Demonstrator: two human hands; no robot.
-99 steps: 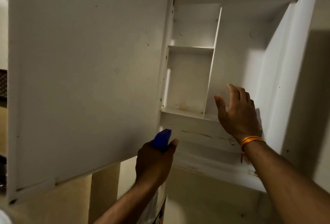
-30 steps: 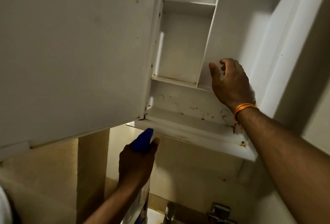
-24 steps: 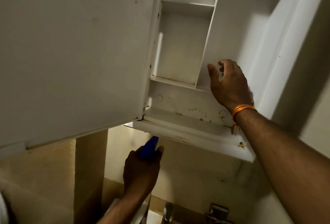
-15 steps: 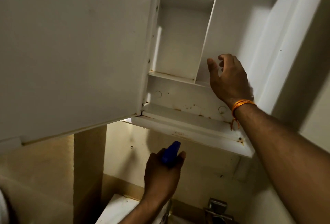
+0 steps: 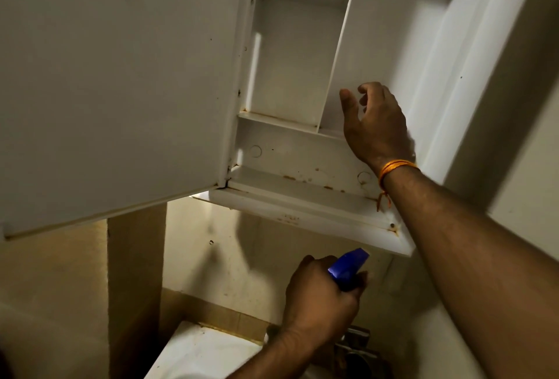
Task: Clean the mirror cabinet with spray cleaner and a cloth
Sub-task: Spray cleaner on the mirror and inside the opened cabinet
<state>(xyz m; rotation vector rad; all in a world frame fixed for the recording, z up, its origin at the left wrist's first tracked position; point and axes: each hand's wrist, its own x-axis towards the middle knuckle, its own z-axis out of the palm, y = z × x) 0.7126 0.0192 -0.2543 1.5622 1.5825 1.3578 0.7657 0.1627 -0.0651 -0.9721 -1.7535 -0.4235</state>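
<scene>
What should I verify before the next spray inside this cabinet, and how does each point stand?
1. Access: cabinet door open, interior exposed: ok.
2. Grip: left hand grips spray bottle: ok.
3. Height: spray bottle level with the shelves: not ok, it sits below the cabinet's bottom edge.
4. Cloth ready: not ok, none in view; right hand holds nothing.
5. Load: compartments free of items: ok.
6. Cleanliness: lower shelf not ok, brownish spots show.
</scene>
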